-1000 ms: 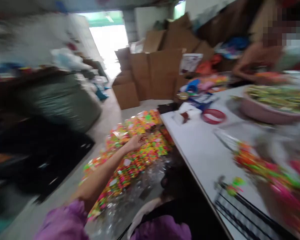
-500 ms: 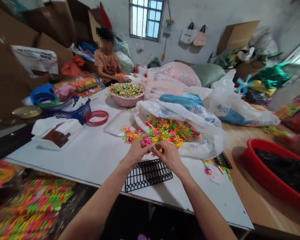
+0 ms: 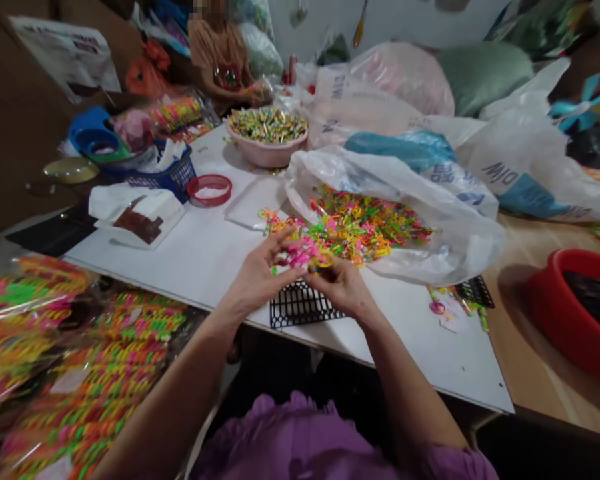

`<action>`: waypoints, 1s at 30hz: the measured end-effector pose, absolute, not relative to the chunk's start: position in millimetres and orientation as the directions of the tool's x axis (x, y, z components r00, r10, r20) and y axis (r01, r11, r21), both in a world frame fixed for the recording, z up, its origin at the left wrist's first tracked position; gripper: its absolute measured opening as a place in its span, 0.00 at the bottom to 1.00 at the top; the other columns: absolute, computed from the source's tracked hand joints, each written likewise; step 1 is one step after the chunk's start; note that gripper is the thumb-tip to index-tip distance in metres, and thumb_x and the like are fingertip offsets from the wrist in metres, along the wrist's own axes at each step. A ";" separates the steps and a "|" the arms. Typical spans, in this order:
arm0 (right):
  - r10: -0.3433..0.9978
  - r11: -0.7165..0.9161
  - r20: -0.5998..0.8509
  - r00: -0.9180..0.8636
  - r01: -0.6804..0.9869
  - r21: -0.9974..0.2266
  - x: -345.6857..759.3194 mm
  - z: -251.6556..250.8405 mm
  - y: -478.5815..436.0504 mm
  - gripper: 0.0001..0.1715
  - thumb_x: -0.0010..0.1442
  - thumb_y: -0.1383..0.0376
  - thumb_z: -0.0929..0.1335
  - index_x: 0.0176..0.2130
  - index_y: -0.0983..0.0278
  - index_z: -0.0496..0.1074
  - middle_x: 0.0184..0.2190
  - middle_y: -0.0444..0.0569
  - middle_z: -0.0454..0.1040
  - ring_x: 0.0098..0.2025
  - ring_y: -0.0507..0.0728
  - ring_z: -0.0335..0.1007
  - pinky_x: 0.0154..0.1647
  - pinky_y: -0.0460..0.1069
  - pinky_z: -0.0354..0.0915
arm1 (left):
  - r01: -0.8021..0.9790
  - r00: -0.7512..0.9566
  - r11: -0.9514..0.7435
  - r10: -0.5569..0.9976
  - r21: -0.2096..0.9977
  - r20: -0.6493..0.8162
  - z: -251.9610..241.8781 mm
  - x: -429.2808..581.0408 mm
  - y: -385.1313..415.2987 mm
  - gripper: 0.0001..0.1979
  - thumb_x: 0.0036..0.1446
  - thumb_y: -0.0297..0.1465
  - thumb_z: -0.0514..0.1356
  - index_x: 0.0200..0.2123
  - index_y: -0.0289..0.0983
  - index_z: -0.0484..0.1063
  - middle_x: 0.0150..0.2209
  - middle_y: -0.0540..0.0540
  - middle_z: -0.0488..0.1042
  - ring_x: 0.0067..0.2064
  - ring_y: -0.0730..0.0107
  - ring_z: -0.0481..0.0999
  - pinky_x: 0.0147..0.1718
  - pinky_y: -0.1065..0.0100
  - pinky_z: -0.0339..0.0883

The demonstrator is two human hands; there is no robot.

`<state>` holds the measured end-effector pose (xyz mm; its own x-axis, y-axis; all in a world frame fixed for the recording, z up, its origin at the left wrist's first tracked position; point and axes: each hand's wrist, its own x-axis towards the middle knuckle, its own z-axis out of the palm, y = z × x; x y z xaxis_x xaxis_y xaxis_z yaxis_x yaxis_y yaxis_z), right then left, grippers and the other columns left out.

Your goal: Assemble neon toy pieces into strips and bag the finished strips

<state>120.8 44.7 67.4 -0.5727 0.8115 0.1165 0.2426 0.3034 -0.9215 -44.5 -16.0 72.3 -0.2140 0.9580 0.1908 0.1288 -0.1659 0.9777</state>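
Observation:
My left hand (image 3: 263, 270) is curled around a bunch of pink plastic pieces (image 3: 303, 251). Beside it, my right hand (image 3: 343, 283) has its fingers bent together at a yellow piece (image 3: 324, 260), close to the pink ones. Both hands are above a black plastic grid (image 3: 300, 305) at the table's front edge. Just behind them, a heap of small colourful plastic pieces (image 3: 370, 223) spills from the mouth of an open white plastic bag (image 3: 450, 257).
A pink basin (image 3: 267, 155) of wrapped pieces, a red round basket (image 3: 210, 191), a blue basket (image 3: 175, 177) and a white pouch (image 3: 155, 220) stand left. A red tub (image 3: 555, 293) is right. Another person (image 3: 220, 60) sits at the back left.
The view has tilted down and shifted, so a purple garment shows below. My left hand's fingers have spread wider around the pink pieces, and both hands have lifted slightly off the heap.

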 end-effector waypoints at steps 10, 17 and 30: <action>0.868 -0.116 -0.192 -0.458 0.190 -0.975 98.5 -36.4 -1.2 0.12 0.51 0.59 0.66 0.34 0.64 0.68 0.24 0.45 0.72 0.27 0.54 0.70 0.27 0.47 0.66 | 0.626 -0.347 0.075 0.918 0.776 0.192 16.5 -62.9 -73.3 0.19 0.53 0.35 0.57 0.48 0.36 0.67 0.43 0.44 0.69 0.40 0.69 0.72 0.33 0.69 0.72; 0.850 0.285 0.038 -0.526 0.397 -0.872 89.9 -51.8 -33.1 0.06 0.56 0.63 0.64 0.35 0.63 0.68 0.33 0.48 0.70 0.35 0.55 0.68 0.37 0.49 0.64 | 0.663 -0.314 0.058 0.926 0.746 0.207 13.5 -62.8 -57.2 0.16 0.55 0.33 0.55 0.47 0.37 0.68 0.40 0.45 0.68 0.38 0.71 0.72 0.33 0.71 0.72; 0.675 0.596 -0.017 -0.738 0.558 -0.578 84.4 -44.7 -31.8 0.10 0.55 0.73 0.61 0.39 0.65 0.63 0.37 0.51 0.65 0.36 0.55 0.63 0.34 0.47 0.61 | 0.702 -0.155 -0.075 0.955 0.708 0.254 -6.8 -66.9 -50.4 0.09 0.59 0.32 0.52 0.39 0.37 0.70 0.37 0.46 0.73 0.39 0.71 0.73 0.40 0.70 0.67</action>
